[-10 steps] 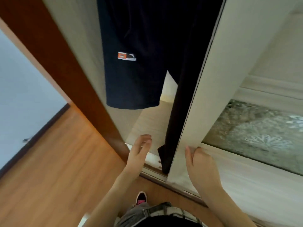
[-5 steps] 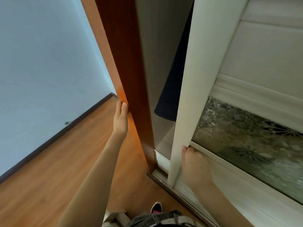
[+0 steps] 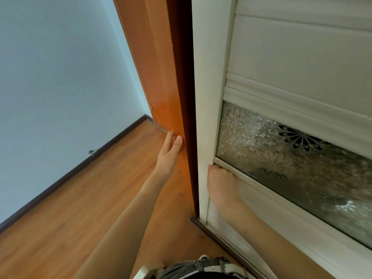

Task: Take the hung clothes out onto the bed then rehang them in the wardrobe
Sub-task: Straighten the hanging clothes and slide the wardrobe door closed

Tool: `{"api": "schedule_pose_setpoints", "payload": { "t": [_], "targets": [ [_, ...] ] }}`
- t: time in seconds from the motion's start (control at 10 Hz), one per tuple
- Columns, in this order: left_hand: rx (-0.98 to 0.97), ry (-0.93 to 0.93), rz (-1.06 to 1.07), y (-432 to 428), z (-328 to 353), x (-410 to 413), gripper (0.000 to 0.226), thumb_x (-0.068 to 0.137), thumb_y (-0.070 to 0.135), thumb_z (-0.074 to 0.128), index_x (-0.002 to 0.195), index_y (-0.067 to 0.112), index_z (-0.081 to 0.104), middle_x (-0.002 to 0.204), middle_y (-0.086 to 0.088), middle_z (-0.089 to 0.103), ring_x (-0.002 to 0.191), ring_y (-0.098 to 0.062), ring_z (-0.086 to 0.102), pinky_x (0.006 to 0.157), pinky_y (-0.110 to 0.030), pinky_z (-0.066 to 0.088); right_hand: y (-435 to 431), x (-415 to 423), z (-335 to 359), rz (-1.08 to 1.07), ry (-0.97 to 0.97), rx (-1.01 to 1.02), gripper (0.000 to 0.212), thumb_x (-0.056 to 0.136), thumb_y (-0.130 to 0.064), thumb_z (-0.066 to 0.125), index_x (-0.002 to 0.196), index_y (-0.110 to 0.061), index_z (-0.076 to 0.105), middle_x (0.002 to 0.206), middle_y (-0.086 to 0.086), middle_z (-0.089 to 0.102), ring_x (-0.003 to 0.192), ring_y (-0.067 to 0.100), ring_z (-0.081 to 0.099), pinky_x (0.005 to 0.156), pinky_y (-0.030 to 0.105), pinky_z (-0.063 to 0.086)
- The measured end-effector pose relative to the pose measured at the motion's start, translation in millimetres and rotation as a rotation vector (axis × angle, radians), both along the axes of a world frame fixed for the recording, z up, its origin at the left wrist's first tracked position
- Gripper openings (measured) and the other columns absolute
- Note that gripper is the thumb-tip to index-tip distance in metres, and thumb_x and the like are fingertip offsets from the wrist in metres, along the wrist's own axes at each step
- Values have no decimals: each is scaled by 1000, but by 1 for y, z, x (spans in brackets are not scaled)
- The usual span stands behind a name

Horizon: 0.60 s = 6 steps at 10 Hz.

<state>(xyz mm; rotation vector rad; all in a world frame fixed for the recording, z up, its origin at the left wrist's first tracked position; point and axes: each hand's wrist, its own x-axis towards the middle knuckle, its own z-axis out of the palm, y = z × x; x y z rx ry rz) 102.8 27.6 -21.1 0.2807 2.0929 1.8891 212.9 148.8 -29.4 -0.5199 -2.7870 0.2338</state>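
left hand [image 3: 170, 150] flat on glossy wood panel [image 3: 163, 81]; right hand [image 3: 220, 182] gripping white door [image 3: 209, 97].

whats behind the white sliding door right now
Nothing can be seen behind it: the white sliding door sits against the brown wardrobe frame, covering the interior.

Pale blue wall [image 3: 56, 77] meets wooden floor [image 3: 70, 214] at dark skirting [image 3: 60, 179].

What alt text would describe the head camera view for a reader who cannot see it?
A white sliding wardrobe door stands shut against the orange-brown wardrobe side panel. The right hand grips the door's frame below its frosted glass pane; the left hand lies flat on the panel.
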Motion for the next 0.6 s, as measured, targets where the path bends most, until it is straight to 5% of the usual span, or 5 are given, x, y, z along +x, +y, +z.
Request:
{"api": "schedule_pose_setpoints", "payload": {
  "t": [0.2, 0.3, 0.4, 0.5, 0.6],
  "targets": [
    [6, -29, -33, 2, 0, 0, 84, 81, 73, 49, 151, 34, 25, 152, 10, 40, 137, -15, 43, 114, -43, 36, -12, -21, -3, 61, -62, -86, 33, 100, -14, 45, 81, -2, 69, 72, 15, 73, 62, 27, 72, 51, 30, 53],
    [13, -18, -41, 1, 0, 0, 77, 85, 68, 48, 150, 35, 26, 151, 10, 41, 136, -14, 43, 113, -42, 37, -8, -19, -1, 74, -105, -95, 32, 100, -13, 46, 79, 0, 67, 69, 18, 71, 61, 31, 71, 49, 32, 51],
    [-16, -11, -53, -2, 10, 3, 72, 88, 64, 47, 150, 35, 26, 151, 8, 41, 136, -17, 44, 113, -42, 37, 2, -5, 17, 174, -197, -215, 32, 103, -24, 36, 98, -6, 62, 87, 13, 70, 81, 29, 69, 65, 35, 51],
    [-66, 103, 44, -4, 37, 10, 51, 93, 58, 44, 139, 36, 38, 138, 6, 52, 123, -16, 55, 107, -45, 44, 11, 31, 75, 221, -234, -586, 34, 101, -40, 35, 93, -18, 59, 83, -2, 63, 78, 13, 62, 69, 32, 50],
    [-9, 297, 257, -12, 93, 30, 29, 98, 47, 45, 122, 33, 51, 114, 13, 64, 101, -3, 64, 88, -29, 54, 30, 89, 148, 280, -43, -784, 31, 93, -51, 40, 94, -31, 63, 83, -10, 69, 77, 1, 64, 69, 23, 52]
  ]
}}
